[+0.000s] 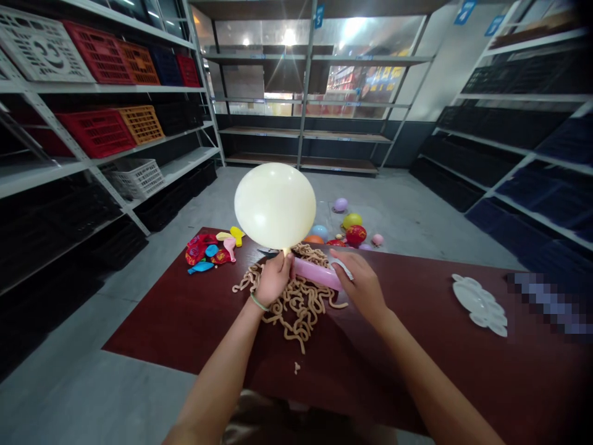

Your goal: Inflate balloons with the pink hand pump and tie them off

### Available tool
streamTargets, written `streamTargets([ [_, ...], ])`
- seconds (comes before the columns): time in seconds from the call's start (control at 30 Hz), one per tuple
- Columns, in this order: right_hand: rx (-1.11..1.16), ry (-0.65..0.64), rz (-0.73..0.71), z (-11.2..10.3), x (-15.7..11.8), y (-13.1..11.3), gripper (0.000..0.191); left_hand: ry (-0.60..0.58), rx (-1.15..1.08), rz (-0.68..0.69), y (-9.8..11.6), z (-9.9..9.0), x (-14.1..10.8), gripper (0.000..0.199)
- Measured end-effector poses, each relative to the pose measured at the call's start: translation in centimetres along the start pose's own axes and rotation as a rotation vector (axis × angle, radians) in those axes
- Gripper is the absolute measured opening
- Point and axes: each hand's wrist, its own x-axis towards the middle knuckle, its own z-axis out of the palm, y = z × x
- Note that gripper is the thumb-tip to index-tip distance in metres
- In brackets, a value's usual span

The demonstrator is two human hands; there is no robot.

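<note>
A large, round, pale yellow balloon (275,207) stands inflated above the table, its neck pointing down. My left hand (273,279) pinches that neck at one end of a pink hand pump (317,274). My right hand (361,281) is closed around the pump's white handle (341,268) at the other end. Beneath both hands lies a tangled heap of tan, cord-like strands (301,309). The nozzle is hidden behind my left fingers.
Deflated balloons (210,250) lie at the table's left. A white scalloped tray (479,303) is on the right of the dark red table (185,327). Several inflated balloons (356,235) rest on the floor beyond. Shelves with crates (99,133) line the left.
</note>
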Motion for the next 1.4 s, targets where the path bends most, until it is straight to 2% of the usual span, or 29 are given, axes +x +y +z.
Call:
streamTargets([
  [0.17,-0.172,0.202,-0.126,-0.9,0.6,-0.7,0.053,-0.233,0.334,0.125,0.4,-0.1,-0.2,0.043],
  [0.27,-0.326,0.214,-0.242,-1.9,0.9,-0.9,0.062,-0.281,0.442,0.159,0.7,-0.2,-0.3,0.045],
  [0.4,-0.482,0.053,-0.43,-2.3,1.0,-1.6,0.059,-0.335,0.461,0.14,1.1,0.0,-0.6,0.045],
  [0.53,-0.546,-0.22,-0.493,-2.1,2.0,-2.3,0.061,-0.48,0.474,0.076,1.6,0.6,-1.1,0.046],
  [0.63,-0.533,-0.33,-0.549,-2.4,3.3,-2.8,0.061,-0.547,0.426,0.021,2.1,1.1,-1.4,0.047],
  [0.77,-0.551,-0.332,-0.616,-3.7,4.7,-3.4,0.05,-0.549,0.335,-0.016,3.6,1.5,-1.6,0.048],
  [0.93,-0.641,-0.242,-0.661,-5.5,5.3,-4.1,0.044,-0.585,0.249,-0.037,5.9,1.5,-1.4,0.047],
  [1.07,-0.636,-0.17,-0.616,-6.2,5.2,-4.7,0.026,-0.559,0.27,-0.019,7.2,1.6,-1.6,0.045],
  [1.2,-0.606,-0.133,-0.594,-6.4,4.8,-5.2,0.013,-0.536,0.298,0.003,7.7,1.5,-2.0,0.043],
  [1.33,-0.631,-0.102,-0.654,-6.7,4.7,-5.6,0.017,-0.546,0.241,-0.018,7.6,1.2,-2.5,0.044],
  [1.4,-0.646,-0.105,-0.675,-6.7,4.7,-5.8,0.019,-0.503,0.143,-0.044,7.4,1.4,-2.8,0.045],
])
